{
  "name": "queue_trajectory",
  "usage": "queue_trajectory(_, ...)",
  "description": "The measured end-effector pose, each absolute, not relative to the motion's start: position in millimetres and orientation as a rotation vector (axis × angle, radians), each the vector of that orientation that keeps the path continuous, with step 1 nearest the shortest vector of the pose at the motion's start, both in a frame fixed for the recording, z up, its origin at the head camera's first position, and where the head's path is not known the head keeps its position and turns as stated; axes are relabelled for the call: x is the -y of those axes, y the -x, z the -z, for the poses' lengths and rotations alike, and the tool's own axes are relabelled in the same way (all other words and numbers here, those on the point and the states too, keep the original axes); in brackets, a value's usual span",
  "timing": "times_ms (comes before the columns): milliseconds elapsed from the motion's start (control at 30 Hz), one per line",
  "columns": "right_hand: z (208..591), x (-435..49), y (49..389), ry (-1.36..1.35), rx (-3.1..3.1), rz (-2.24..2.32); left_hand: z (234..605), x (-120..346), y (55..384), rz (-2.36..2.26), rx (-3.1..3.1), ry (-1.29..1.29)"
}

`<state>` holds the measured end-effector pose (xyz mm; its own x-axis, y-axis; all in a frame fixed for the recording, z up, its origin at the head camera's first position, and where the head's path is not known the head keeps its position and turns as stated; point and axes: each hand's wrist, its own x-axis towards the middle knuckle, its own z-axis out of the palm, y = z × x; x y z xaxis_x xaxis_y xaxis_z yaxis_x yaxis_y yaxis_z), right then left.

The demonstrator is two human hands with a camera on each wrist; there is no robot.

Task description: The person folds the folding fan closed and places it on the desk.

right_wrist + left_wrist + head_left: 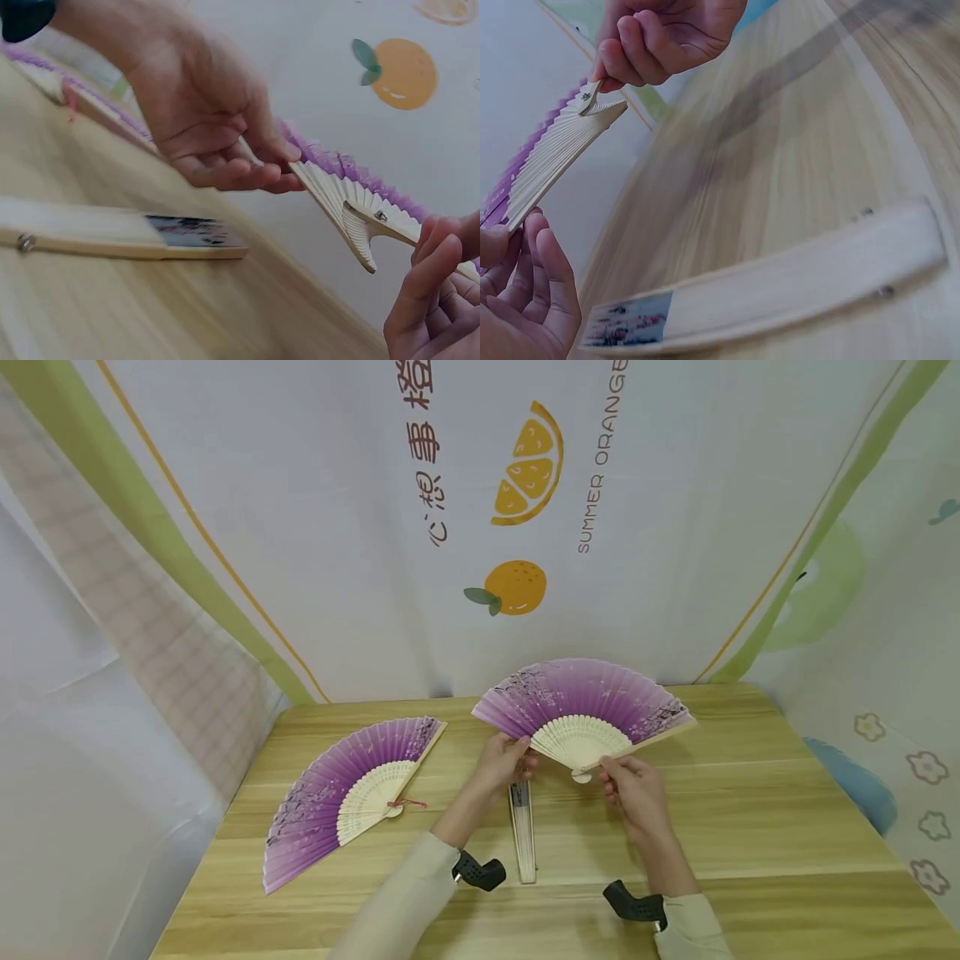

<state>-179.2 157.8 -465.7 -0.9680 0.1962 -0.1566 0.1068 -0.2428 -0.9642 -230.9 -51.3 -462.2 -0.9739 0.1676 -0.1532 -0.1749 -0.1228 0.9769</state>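
Over the yellowish wood-grain bench (pixel 765 827), fingers (pixel 217 177) of the left hand (pixel 498 762) and right hand (pixel 637 791) pinch a spread, purple, cream-ribbed pleated fan (pixel 583 703), which might tear if they tug unevenly.

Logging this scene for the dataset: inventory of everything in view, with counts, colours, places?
held fan: 1, purple with cream ribs, spread between both hands
table fan: 1, purple with cream ribs, spread, table's left side
cord: 1, red, at table fan's pivot
folded fan: 1, cream and grey-blue, on table between forearms
table: 1, wood-toned, below
back cloth: 1, white, orange prints and lettering, behind table
wrist devices: 2, black, one per wrist
sleeves: 2, cream, forearms
left hand: 1, pinching held fan's left edge
right hand: 1, pinching near its pivot
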Motion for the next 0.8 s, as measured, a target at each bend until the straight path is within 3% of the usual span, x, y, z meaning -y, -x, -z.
queue_trajectory(467,469,-154,185,0.340,1.947,-2.433,460,80,220,-2.181,-1.984,-0.009)
queue_trajectory(800,471,-163,192,0.165,2.089,-2.390,463,96,214,-2.132,-2.100,-0.064)
